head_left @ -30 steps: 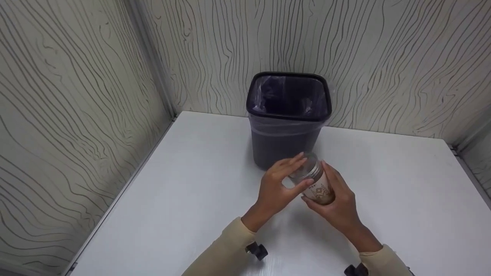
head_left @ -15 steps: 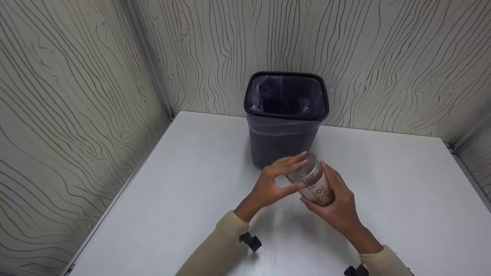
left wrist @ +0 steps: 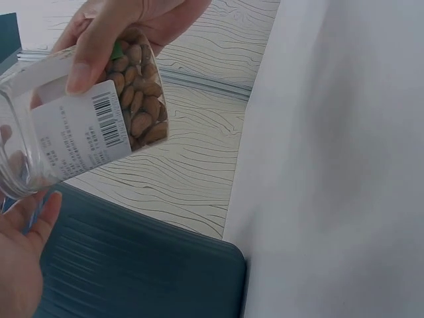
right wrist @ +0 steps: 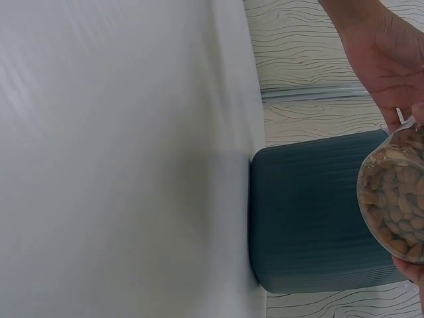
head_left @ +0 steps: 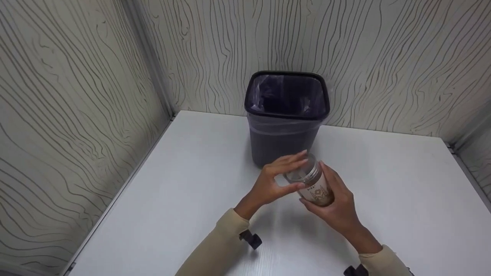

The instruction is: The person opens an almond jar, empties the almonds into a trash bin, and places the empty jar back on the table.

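Note:
A clear jar of almonds [head_left: 317, 191] with a pale printed label is held in the air, tilted with its top toward the upper left. My right hand [head_left: 341, 211] grips the body near the base. My left hand [head_left: 270, 182] spans the clear top end, thumb on the near side and fingers over the far side. In the left wrist view, almonds [left wrist: 142, 103] lie at the base, beside a white barcode label [left wrist: 83, 132]. The right wrist view shows the almond-filled base [right wrist: 394, 199], my left hand [right wrist: 391, 63] behind it.
A dark bin [head_left: 284, 142] with a clear liner stands on the white table [head_left: 191, 184], against the wood-grain back wall [head_left: 215, 50], just beyond the hands. Another patterned wall [head_left: 76, 115] rises along the left edge.
My left hand has shifted slightly left and its thumb has slid back along the jar's rim, with little movement in the last half second. My right hand keeps its grip.

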